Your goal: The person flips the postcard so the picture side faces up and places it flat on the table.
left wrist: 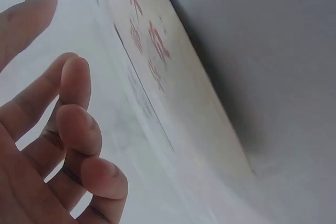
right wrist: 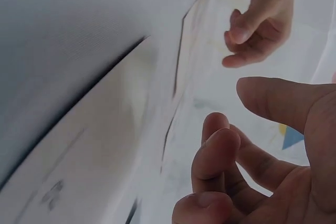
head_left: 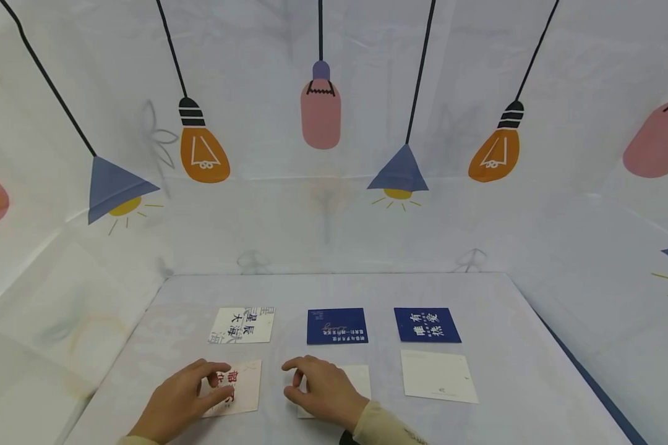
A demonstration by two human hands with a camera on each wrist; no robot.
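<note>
White sheeting (head_left: 267, 216) walls off the space, printed with hanging lamps (head_left: 398, 170) and orange bulbs (head_left: 205, 154). White-covered desk (head_left: 512, 352) in front, dark blue strip (head_left: 590, 378) along its right edge. Six cards on it, two rows of three.

Row nearer the far edge, left to right: white card with grey and black characters (head_left: 242, 326), navy card with a line of script (head_left: 337, 326), navy card with big white characters (head_left: 427, 325).

Nearer row: red-lettered card (head_left: 247, 383) toward the left edge, plain pale card (head_left: 360, 377) in the middle, cream card with a small mark (head_left: 440, 375) toward the right edge.

Person's left hand (head_left: 179, 395) is over the left part of the red-lettered card, clear of it; thumb and forefinger apart, fingers loosely bent and close together. Right hand (head_left: 327, 390), pale sleeve (head_left: 384, 424) at its wrist, is over the plain pale card, covering much of it from the head view; thumb apart from forefinger, fingers loosely bent, clear of the card.
</note>
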